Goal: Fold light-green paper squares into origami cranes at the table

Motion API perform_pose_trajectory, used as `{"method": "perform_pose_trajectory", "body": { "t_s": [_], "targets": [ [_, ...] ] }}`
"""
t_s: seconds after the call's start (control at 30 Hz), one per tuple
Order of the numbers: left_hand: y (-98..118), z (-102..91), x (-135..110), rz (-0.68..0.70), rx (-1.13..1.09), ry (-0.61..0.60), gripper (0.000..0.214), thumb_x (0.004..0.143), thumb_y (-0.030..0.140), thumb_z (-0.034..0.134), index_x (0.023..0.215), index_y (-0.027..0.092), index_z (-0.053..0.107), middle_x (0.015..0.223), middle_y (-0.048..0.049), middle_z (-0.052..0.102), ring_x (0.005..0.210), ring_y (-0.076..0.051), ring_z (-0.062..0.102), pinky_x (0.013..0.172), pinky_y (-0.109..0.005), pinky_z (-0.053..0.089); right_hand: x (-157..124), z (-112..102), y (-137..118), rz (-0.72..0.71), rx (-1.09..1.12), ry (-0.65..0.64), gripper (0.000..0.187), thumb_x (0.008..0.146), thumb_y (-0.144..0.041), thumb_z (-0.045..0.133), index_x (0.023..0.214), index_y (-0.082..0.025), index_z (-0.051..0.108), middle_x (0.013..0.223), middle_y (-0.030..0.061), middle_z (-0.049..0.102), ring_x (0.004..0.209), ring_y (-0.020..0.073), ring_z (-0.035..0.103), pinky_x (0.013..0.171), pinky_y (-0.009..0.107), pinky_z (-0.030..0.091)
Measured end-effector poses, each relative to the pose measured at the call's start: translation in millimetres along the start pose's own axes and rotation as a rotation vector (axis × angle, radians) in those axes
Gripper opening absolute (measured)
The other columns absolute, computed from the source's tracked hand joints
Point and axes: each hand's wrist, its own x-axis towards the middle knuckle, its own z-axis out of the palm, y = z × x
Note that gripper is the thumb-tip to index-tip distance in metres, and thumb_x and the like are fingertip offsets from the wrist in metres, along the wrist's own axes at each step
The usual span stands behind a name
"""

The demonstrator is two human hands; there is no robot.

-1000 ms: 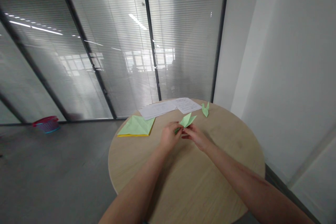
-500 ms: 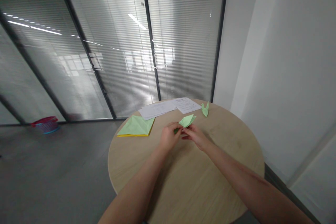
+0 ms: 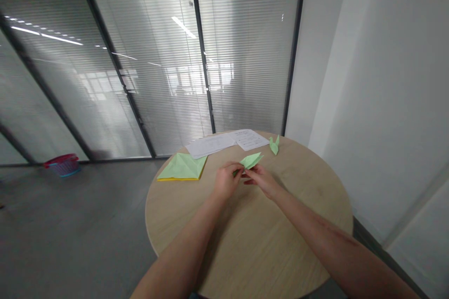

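Between my two hands is a small piece of folded light green paper (image 3: pixel 250 160), raised just above the round table (image 3: pixel 266 243). My left hand (image 3: pixel 227 178) pinches its near left end. My right hand (image 3: pixel 261 180) grips it from the right and below, with the lower fingers partly spread. The fingertips meet close together and cover the near part of the folds. A finished-looking green origami figure (image 3: pixel 274 145) with two upright points stands beyond my right hand.
Left of my hands lies a stack of green paper squares (image 3: pixel 184 167) with a yellow edge below. White printed sheets (image 3: pixel 210 145) overlap at the table's far side. A red and blue basket (image 3: pixel 63 165) sits on the floor by the glass partition (image 3: pixel 168 79). A white wall (image 3: pixel 386 103) rises at right.
The folded paper has tilted slightly in my fingers, and its top face looks narrower. Both hands keep nearly the same place and hold.
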Motion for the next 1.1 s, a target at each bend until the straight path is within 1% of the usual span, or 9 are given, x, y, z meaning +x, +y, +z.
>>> {"method": "perform_pose_trajectory", "body": {
  "t_s": [0.1,0.17,0.3,0.43,0.53,0.77,0.87,0.97,1.1],
  "targets": [
    [-2,1.1,0,-0.026,-0.042,0.083,0.014,0.081,0.013,0.057,0.086,0.019,0.069,0.095,-0.0073,0.067,0.087,-0.016,0.062,0.079,-0.029,0.049,0,1,-1,0.0,-0.028,0.012,0.035,0.074,-0.044,0.069,0.1,-0.021,0.063,0.101,0.0074,0.066,0.088,0.0206,0.064,0.07,0.032,0.053],
    [-4,2.5,0,-0.086,-0.099,0.126,0.018,0.079,0.011,0.058,0.093,0.018,0.067,0.1,-0.0079,0.065,0.084,-0.015,0.062,0.076,-0.028,0.05,-1,1,-2,-0.019,-0.073,0.015,0.035,0.075,-0.043,0.068,0.101,-0.021,0.063,0.101,0.0074,0.066,0.089,0.0209,0.063,0.071,0.033,0.052],
    [-9,6.9,1,-0.248,-0.232,0.104,0.039,0.076,0.013,0.06,0.115,0.017,0.059,0.087,-0.0047,0.067,0.073,-0.014,0.063,0.069,-0.026,0.051,-1,2,-5,-0.092,-0.166,0.02,0.035,0.077,-0.04,0.066,0.106,-0.022,0.06,0.107,0.0071,0.066,0.093,0.0215,0.062,0.073,0.033,0.052],
    [-15,11.4,1,-0.338,-0.36,0.009,0.026,0.077,0.027,0.064,0.098,0.013,0.068,0.082,-0.0069,0.071,0.072,-0.017,0.064,0.069,-0.028,0.05,1,0,-3,-0.13,-0.203,0.028,0.033,0.078,-0.039,0.065,0.104,-0.02,0.059,0.103,0.0069,0.065,0.09,0.02,0.062,0.077,0.034,0.051],
    [-16,12.8,2,-0.403,-0.475,0.003,0.026,0.076,0.035,0.066,0.085,0.012,0.071,0.08,-0.0079,0.071,0.071,-0.019,0.064,0.067,-0.029,0.049,3,-1,0,-0.14,-0.187,0.027,0.033,0.076,-0.041,0.067,0.1,-0.019,0.058,0.099,0.0061,0.064,0.09,0.0196,0.062,0.078,0.034,0.051],
    [-7,9.4,4,-0.613,-0.759,0.029,0.029,0.069,0.038,0.071,0.08,0.012,0.069,0.073,-0.0057,0.068,0.064,-0.017,0.062,0.064,-0.031,0.051,-3,4,-9,-0.093,-0.023,0.022,0.033,0.078,-0.043,0.065,0.1,-0.022,0.053,0.095,0.0042,0.063,0.087,0.0203,0.063,0.074,0.036,0.053],
    [-4,9.3,3,-0.638,-0.824,0.027,0.032,0.068,0.037,0.071,0.088,0.012,0.065,0.074,-0.0053,0.068,0.064,-0.017,0.062,0.064,-0.031,0.051,-4,4,-10,-0.084,0.021,0.055,0.033,0.074,-0.041,0.069,0.094,-0.022,0.05,0.087,0.0013,0.061,0.078,0.0179,0.062,0.072,0.036,0.053],
    [-4,11.3,2,-0.626,-0.862,0.047,0.038,0.068,0.032,0.071,0.1,0.016,0.057,0.067,0.0,0.064,0.056,-0.014,0.058,0.056,-0.026,0.048,-2,2,-6,-0.092,0.004,0.076,0.032,0.071,-0.04,0.072,0.083,-0.021,0.049,0.077,-0.002,0.055,0.071,0.0149,0.058,0.07,0.033,0.052],
    [-8,16.2,0,-0.584,-0.845,0.056,0.027,0.065,0.027,0.071,0.085,0.017,0.054,0.057,0.0058,0.054,0.049,-0.009,0.051,0.051,-0.021,0.041,1,-1,-2,-0.119,-0.084,0.074,0.03,0.069,-0.04,0.072,0.075,-0.019,0.051,0.071,-0.003,0.053,0.066,0.0129,0.054,0.066,0.028,0.047]
  ]
}}
